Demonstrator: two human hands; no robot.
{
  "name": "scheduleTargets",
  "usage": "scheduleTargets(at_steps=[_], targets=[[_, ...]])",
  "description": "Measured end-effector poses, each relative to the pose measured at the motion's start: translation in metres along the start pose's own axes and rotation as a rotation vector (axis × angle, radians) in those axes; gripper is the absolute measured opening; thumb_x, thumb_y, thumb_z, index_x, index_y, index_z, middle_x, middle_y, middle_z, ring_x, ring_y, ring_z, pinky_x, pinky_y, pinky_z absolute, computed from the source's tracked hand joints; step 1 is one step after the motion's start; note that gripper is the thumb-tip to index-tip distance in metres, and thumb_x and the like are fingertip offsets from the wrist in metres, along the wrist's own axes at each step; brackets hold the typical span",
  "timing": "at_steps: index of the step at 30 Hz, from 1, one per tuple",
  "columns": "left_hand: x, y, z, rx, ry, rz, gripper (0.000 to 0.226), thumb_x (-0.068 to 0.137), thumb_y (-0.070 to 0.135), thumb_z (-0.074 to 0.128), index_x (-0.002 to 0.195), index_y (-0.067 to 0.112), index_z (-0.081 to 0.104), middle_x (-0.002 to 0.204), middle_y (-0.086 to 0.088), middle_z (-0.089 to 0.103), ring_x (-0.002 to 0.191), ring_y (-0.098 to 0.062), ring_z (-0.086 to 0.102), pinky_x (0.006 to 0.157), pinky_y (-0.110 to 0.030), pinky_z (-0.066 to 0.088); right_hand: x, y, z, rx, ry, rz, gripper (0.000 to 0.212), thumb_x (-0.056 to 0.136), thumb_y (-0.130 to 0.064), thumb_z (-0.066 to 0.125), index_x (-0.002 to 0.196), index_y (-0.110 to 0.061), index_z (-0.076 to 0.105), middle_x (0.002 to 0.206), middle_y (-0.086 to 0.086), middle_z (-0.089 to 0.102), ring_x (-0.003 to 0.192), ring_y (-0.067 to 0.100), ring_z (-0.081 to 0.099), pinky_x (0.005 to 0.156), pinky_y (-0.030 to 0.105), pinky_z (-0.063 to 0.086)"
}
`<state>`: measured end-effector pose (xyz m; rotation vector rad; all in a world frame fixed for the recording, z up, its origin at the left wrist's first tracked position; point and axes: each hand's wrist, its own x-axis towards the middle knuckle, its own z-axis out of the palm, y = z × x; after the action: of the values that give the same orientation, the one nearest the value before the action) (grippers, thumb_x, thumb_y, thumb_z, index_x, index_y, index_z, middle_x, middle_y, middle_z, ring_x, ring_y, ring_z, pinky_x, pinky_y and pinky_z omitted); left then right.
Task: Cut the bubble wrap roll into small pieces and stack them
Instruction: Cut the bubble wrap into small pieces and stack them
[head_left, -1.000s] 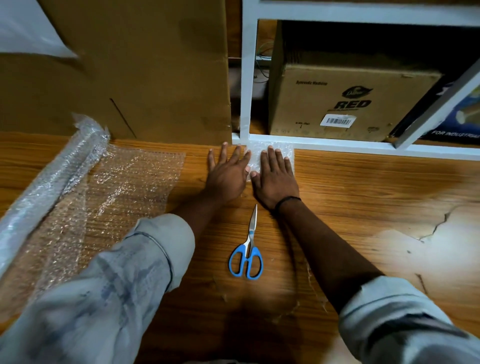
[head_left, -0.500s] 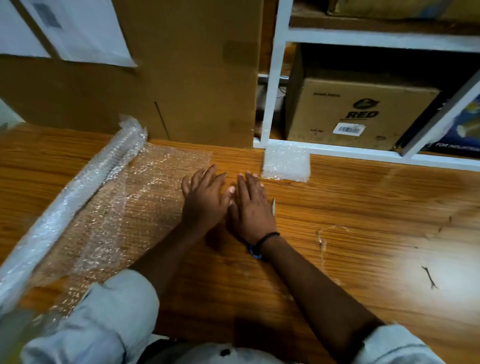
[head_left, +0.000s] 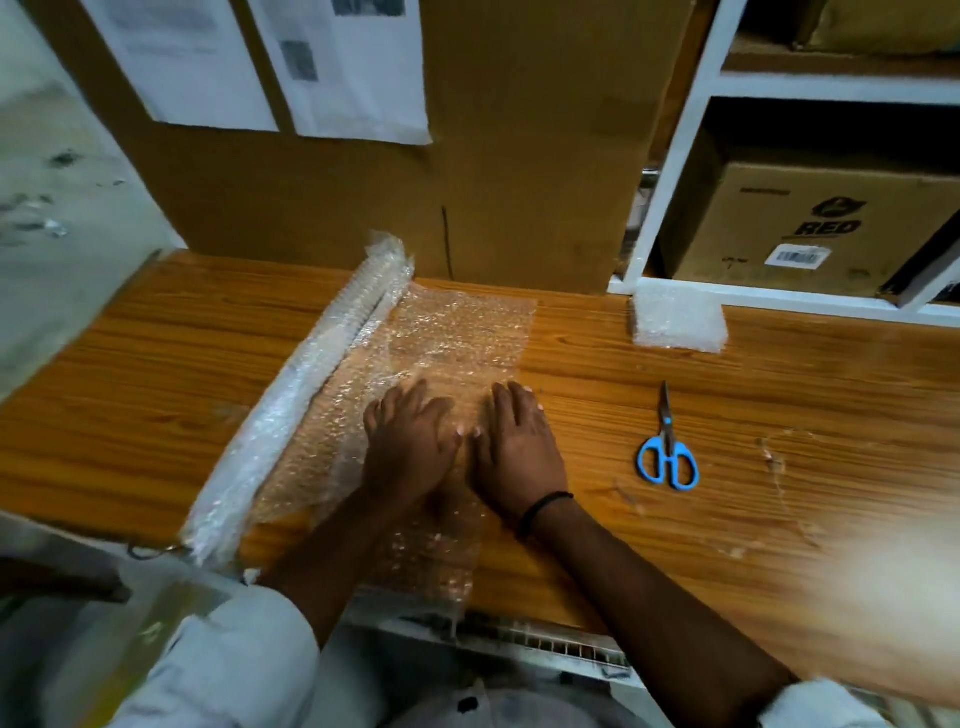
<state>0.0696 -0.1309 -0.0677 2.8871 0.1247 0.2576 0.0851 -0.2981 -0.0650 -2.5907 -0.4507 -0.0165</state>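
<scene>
Most of the work seems to lie ahead, judging from how things are placed. At the left of the table (head_left: 156, 374) the bubble wrap roll (head_left: 296, 415) lies slantwise, and from it a loose sheet (head_left: 457, 332) is spread out to the right, uncut and joined to the roll. On this sheet the left hand (head_left: 410, 452) lies flat with its fingers straight and a little spread, holding nothing, only pressing the wrap down. Just beside it the right hand (head_left: 517, 452) lies flat in the same way at the right edge of the sheet, its fingers also straight and grasping nothing. Further right the blue scissors (head_left: 667, 457) lie closed on the bare wood, apart from both hands — so no cut is in progress. Beyond them, at the far edge against the white shelf frame (head_left: 670, 171), sits a small stack of cut pieces (head_left: 678, 325) — how many it has I cannot tell. I judge that the sheet is being smoothed for a next cut, and many cuts and stackings are left.
</scene>
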Motion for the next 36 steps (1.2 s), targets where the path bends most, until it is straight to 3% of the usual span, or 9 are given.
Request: scheduleTargets(at_steps=[3, 7, 10, 13, 16, 28, 32, 36], targets=[[-0.025, -0.03, -0.004, 0.027, -0.078, 0.002, 0.057, 0.089, 0.054, 0.041, 0.129, 0.024, 0.07, 0.152, -0.013, 0.053, 0.139, -0.045, 0.045, 0.112, -0.06, 0.03, -0.018, -0.044, 0.024, -0.012, -0.034, 0.013, 0.066, 0.106, -0.039, 0.035, 0.161, -0.007, 0.019, 0.168, 0.019, 0.016, 0.156, 0.035, 0.011, 0.127, 0.047, 0.012], [-0.046, -0.065, -0.018, 0.037, -0.168, 0.007, 0.065, 0.089, 0.049, 0.036, 0.149, 0.029, 0.052, 0.167, -0.008, 0.03, 0.153, -0.038, 0.02, 0.121, -0.053, 0.013, -0.035, -0.077, 0.06, -0.091, -0.092, 0.058, 0.071, 0.106, -0.053, 0.025, 0.163, -0.013, 0.012, 0.171, 0.016, 0.002, 0.158, 0.034, -0.002, 0.127, 0.048, 0.0], [-0.054, -0.089, -0.028, 0.061, -0.156, 0.034, 0.058, 0.097, 0.046, 0.051, 0.153, 0.031, 0.045, 0.17, -0.006, 0.023, 0.155, -0.037, 0.015, 0.123, -0.054, 0.01, -0.041, -0.078, 0.072, -0.227, -0.125, 0.112, 0.082, 0.102, -0.069, 0.011, 0.165, -0.018, 0.004, 0.171, 0.012, -0.008, 0.158, 0.031, -0.012, 0.126, 0.049, -0.009], [-0.057, -0.109, -0.036, 0.066, -0.137, 0.051, 0.056, 0.097, 0.043, 0.056, 0.151, 0.029, 0.048, 0.168, -0.007, 0.026, 0.154, -0.038, 0.017, 0.124, -0.056, 0.012, -0.041, -0.073, 0.067, -0.286, -0.124, 0.124, 0.079, 0.1, -0.072, 0.007, 0.165, -0.026, -0.001, 0.171, 0.006, -0.012, 0.157, 0.028, -0.016, 0.126, 0.05, -0.011], [-0.057, -0.12, -0.038, 0.053, -0.119, 0.082, 0.052, 0.097, 0.044, 0.054, 0.146, 0.027, 0.052, 0.166, -0.01, 0.03, 0.153, -0.04, 0.019, 0.122, -0.058, 0.015, -0.041, -0.063, 0.061, -0.298, -0.126, 0.151, 0.076, 0.1, -0.072, 0.008, 0.164, -0.033, -0.001, 0.171, 0.001, -0.012, 0.157, 0.027, -0.017, 0.125, 0.05, -0.012], [-0.056, -0.084, -0.029, -0.003, -0.221, 0.254, 0.055, 0.101, 0.05, 0.048, 0.153, 0.036, 0.039, 0.172, -0.003, 0.014, 0.157, -0.035, 0.003, 0.125, -0.06, 0.005, -0.03, -0.017, 0.03, -0.345, -0.169, 0.192, 0.073, 0.1, -0.073, 0.013, 0.163, -0.038, 0.0, 0.172, -0.004, -0.009, 0.158, 0.024, -0.012, 0.125, 0.052, -0.01], [-0.057, -0.079, -0.022, -0.002, -0.257, 0.314, 0.061, 0.102, 0.061, 0.037, 0.157, 0.034, 0.033, 0.171, 0.002, 0.019, 0.158, -0.031, 0.006, 0.126, -0.057, 0.001, -0.023, -0.014, 0.015, -0.317, -0.203, 0.179, 0.072, 0.103, -0.067, 0.018, 0.164, -0.031, 0.003, 0.172, -0.001, -0.007, 0.158, 0.025, -0.013, 0.126, 0.051, -0.011], [-0.063, -0.076, -0.007, -0.042, -0.246, 0.32, 0.069, 0.102, 0.067, 0.027, 0.16, 0.03, 0.026, 0.172, -0.001, 0.017, 0.158, -0.03, 0.011, 0.126, -0.057, 0.004, -0.037, -0.004, 0.004, -0.302, -0.031, 0.311, 0.069, 0.106, -0.056, 0.023, 0.164, -0.02, 0.011, 0.172, 0.008, 0.004, 0.159, 0.029, -0.004, 0.127, 0.052, -0.003]])
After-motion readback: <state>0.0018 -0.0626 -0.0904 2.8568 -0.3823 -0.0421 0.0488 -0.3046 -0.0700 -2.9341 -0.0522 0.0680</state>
